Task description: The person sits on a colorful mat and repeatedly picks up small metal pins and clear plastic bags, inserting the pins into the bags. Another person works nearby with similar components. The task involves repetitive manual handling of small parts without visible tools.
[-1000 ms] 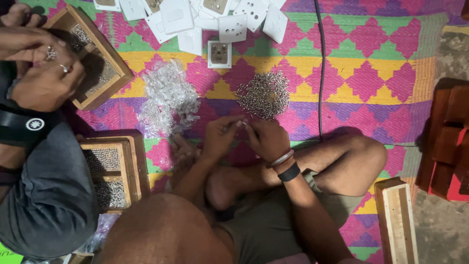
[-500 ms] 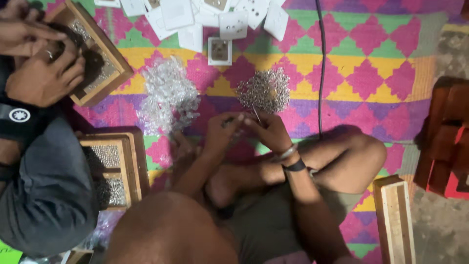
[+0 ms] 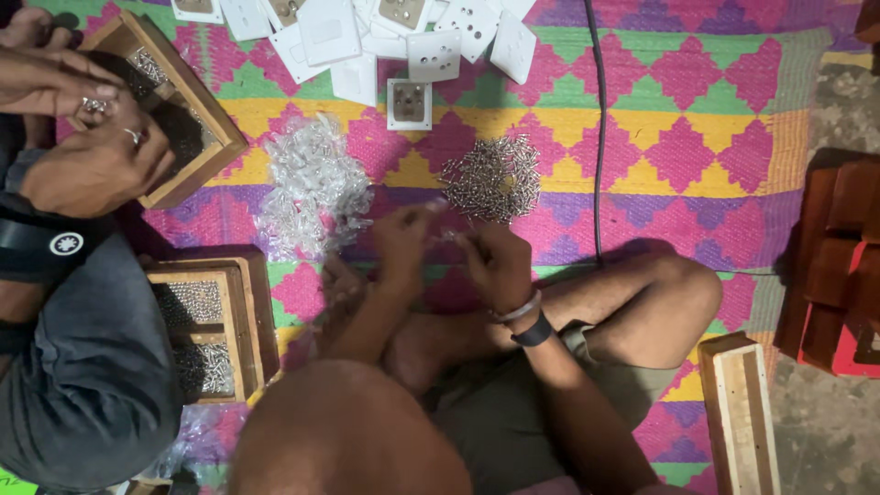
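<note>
My left hand [image 3: 401,246] and my right hand [image 3: 495,264] meet just above my crossed legs, both blurred. The left pinches a small clear packet. The right, with a bangle and a dark band at the wrist, has its fingers closed on what look like small screws, held against the left fingertips. A pile of silvery screws [image 3: 492,178] lies on the patterned mat [image 3: 697,128] just beyond my right hand. To the left of my left hand is a heap of clear packets [image 3: 312,188].
White switch plates [image 3: 431,55] are spread along the far edge. Another person's hands [image 3: 87,137] work over a wooden tray [image 3: 197,115] at the left. A wooden box of screws [image 3: 206,321] sits near my left knee, and wooden blocks [image 3: 839,266] are on the right. A black cable [image 3: 600,137] crosses the mat.
My right hand has drawn back from the screw pile toward my left hand. The other person's hands have shifted slightly over their tray.
</note>
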{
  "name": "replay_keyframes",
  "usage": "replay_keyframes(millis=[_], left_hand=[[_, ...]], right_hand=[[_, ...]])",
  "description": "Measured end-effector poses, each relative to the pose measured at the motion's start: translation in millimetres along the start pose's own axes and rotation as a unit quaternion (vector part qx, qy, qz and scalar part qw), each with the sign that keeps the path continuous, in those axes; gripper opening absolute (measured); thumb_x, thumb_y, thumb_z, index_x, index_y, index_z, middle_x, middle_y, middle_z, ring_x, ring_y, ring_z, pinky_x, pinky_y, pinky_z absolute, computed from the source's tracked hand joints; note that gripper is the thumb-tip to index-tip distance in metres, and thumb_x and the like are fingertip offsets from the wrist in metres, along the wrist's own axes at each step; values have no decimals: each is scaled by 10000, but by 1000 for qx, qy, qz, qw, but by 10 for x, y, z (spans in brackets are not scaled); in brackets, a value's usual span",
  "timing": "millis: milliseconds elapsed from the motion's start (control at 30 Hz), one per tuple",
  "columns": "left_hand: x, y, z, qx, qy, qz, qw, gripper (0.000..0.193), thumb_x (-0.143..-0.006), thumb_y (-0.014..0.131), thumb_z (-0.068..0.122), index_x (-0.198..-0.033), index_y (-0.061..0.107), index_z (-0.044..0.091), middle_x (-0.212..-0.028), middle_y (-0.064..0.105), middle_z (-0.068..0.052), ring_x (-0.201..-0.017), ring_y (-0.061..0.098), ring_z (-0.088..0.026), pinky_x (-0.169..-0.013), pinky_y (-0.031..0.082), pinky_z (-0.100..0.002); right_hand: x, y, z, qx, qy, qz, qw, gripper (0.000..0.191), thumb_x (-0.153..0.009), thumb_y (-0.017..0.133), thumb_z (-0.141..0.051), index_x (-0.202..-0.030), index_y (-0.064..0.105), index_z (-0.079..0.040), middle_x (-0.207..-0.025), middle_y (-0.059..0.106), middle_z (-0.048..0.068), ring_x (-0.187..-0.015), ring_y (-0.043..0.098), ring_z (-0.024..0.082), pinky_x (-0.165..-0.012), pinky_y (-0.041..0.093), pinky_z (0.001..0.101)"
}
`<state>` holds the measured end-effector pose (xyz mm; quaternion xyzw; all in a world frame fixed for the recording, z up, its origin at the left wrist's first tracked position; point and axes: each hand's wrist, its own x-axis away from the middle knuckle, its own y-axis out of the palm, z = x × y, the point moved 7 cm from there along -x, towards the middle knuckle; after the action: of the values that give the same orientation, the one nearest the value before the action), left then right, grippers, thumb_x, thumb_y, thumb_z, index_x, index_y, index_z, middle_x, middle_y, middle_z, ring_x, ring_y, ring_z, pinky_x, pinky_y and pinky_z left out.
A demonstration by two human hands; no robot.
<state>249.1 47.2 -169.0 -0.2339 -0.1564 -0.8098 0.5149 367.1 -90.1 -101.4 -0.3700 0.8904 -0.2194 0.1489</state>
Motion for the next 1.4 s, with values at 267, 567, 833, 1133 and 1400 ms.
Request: replay_keyframes(millis=[267,567,833,1133,1400], left_hand=[[-118,-56,-203,-13,-40,-19,999,259,-910,775,229,-991,778,-16,-679,593,-20,-557,527,-72,-509,504,-270],[142,163,145,-43,51,-127,990,309,-988,650,244,-1200,775,57,-780,662,39,-615,551,-40,-549,490,-236],[60,110,-310,-127,66,-193,971,292,-983,707,241,-1142,778,7,-752,686,-33,-630,582,-82,-558,478,-269],[401,-1223,2297,-757,404,-98,504,332,-923,592,274,-1168,651,57,-1167,663,-50,-1092,617,-177,-905,508,-319],[-420,-1932,2388,-881,470,17,46,434,-960,496,342,-1287,553,63,-1274,599,-80,-1172,563,-206,-968,472,-326]], right_hand=[[-67,141,781,-394,418,-63,816,245,-998,671,-286,-855,654,-88,-576,501,-29,-431,394,87,-367,259,266],[74,263,925,-432,489,-105,751,251,-977,617,-331,-855,617,-112,-546,477,-26,-389,374,98,-342,253,260],[-131,241,561,-127,62,-63,988,216,-1017,737,-212,-890,710,-38,-654,574,-15,-587,468,36,-489,358,230],[-75,176,639,-247,308,-118,911,243,-965,689,-309,-922,710,-71,-589,542,-51,-427,476,54,-367,335,236],[-213,373,601,-246,266,-103,927,276,-997,690,-317,-895,707,-62,-625,561,-50,-485,497,46,-427,387,237]])
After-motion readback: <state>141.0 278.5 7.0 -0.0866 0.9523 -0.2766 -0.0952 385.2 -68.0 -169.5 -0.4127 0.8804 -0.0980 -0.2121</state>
